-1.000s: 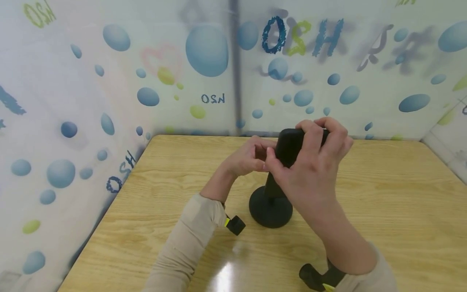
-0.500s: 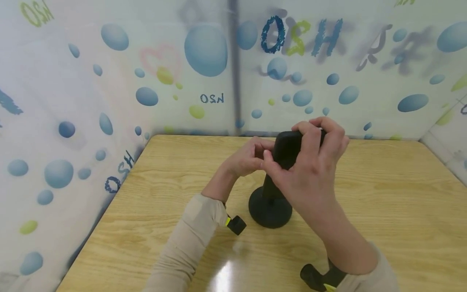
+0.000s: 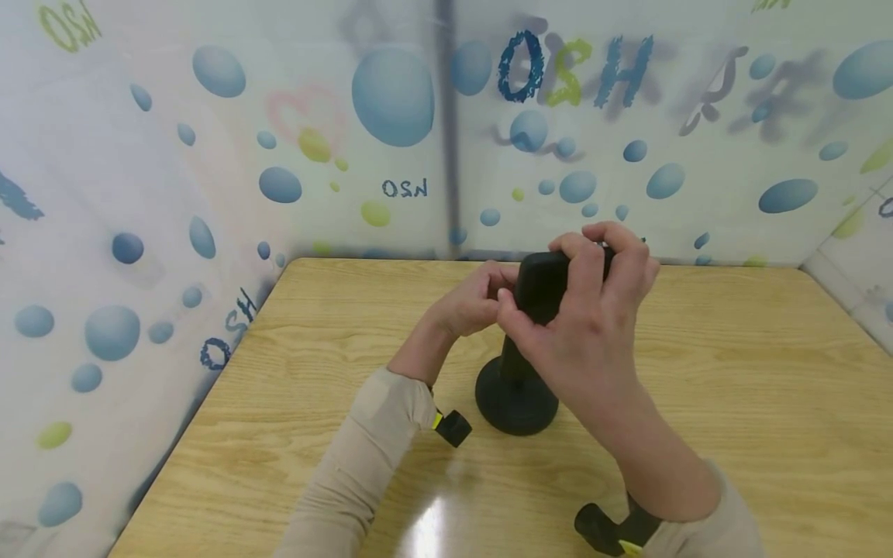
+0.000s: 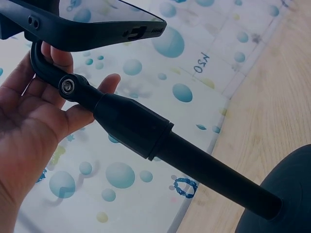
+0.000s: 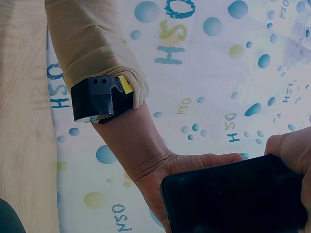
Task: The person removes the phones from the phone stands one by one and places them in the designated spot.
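A black smartphone (image 3: 540, 283) sits at the top of a black phone stand (image 3: 516, 397) with a round base on the table. My right hand (image 3: 593, 325) grips the phone, fingers over its upper edge and thumb at its left side. Behind the phone, my left hand (image 3: 466, 304) holds the stand's upper neck. In the left wrist view, the fingers curl around the bent neck (image 4: 46, 70) beside a screw joint (image 4: 67, 86), with the thumb behind the pole. The phone's end with its port faces that camera. A dark screen (image 5: 233, 199) shows in the right wrist view.
The wooden table (image 3: 753, 403) stretches out on both sides of the stand. Behind it and at the left stand pale walls (image 3: 391, 209) printed with blue and green bubbles. Black wrist cameras (image 3: 453, 428) are strapped at both beige sleeves (image 3: 377, 442).
The phone's top has shifted a little left and down, and my right hand has moved with it. The left hand and the stand's base stay nearly in place.
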Demonstrator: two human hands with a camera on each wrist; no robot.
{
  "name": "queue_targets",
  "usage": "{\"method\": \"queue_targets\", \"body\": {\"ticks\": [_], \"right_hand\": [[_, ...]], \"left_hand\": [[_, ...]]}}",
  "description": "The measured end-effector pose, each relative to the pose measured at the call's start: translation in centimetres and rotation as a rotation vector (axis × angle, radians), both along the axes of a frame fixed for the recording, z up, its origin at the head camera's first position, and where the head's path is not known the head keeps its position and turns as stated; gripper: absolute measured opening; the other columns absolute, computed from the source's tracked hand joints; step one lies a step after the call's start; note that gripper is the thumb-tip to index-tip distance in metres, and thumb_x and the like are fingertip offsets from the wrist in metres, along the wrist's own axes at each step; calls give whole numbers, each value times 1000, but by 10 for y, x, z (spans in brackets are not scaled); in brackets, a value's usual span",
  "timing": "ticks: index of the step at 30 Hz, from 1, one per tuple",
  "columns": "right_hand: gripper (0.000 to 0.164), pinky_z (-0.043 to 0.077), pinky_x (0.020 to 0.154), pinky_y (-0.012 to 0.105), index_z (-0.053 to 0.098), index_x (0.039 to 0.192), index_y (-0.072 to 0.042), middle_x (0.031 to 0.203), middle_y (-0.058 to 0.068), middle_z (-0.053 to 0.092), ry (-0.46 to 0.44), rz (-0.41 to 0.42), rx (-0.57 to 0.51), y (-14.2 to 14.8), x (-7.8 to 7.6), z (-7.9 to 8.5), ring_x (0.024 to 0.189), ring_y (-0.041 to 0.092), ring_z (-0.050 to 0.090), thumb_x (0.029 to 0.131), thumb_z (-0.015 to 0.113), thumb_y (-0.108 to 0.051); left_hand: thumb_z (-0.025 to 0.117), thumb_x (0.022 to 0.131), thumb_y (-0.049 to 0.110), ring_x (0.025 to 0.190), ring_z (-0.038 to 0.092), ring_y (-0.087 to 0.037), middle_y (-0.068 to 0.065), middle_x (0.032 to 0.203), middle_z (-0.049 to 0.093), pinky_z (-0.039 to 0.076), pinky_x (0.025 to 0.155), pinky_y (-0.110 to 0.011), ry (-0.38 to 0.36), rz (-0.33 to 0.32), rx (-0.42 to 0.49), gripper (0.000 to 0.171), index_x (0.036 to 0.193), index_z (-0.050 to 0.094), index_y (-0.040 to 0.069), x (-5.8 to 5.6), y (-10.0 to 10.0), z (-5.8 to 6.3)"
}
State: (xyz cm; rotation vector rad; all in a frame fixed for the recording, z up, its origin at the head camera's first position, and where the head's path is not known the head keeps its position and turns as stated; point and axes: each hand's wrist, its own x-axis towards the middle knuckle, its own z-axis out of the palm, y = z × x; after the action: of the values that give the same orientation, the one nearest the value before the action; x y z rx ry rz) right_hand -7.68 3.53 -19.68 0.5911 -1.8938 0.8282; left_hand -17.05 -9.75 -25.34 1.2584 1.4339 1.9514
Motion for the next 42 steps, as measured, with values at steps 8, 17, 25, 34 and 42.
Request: {"method": "queue_targets", "body": {"ticks": [8,17,25,34,42], "right_hand": [[48,22,84,52,43,100,3,112,22,32,5,10,-7,0,0,0,108,39,31,67,72,-17],[47,23,83,52,45,99,2,113,21,33,11,43,-29,0,0,-2,108,40,31,66,71,-17],[45,22,83,53,46,98,3,113,21,35,38,78,-37,0,-1,-3,109,39,32,67,69,-20],[41,27,80,53,47,97,2,109,25,38,123,129,-27,-1,-1,-3,105,40,34,76,61,-30],[39,27,78,54,47,97,1,108,25,38,164,131,-24,-1,0,-2,102,41,35,78,60,-31]], "left_hand": [[64,76,27,73,50,-17,0,81,57,45,66,-32,12,-15,5,15,89,64,20,-1,0,-1],[56,75,15,69,51,-17,0,77,58,44,63,-31,11,-12,0,14,86,64,18,-2,-1,-1],[53,73,13,69,51,-17,0,77,58,45,64,-31,39,-1,-1,17,87,63,17,-2,-1,-1],[71,67,53,73,54,-18,-2,85,60,48,68,-34,65,-6,26,53,97,62,10,-2,0,-3],[69,73,44,76,54,-18,-1,90,59,48,70,-34,80,6,26,42,105,61,18,-3,0,-6]]}}
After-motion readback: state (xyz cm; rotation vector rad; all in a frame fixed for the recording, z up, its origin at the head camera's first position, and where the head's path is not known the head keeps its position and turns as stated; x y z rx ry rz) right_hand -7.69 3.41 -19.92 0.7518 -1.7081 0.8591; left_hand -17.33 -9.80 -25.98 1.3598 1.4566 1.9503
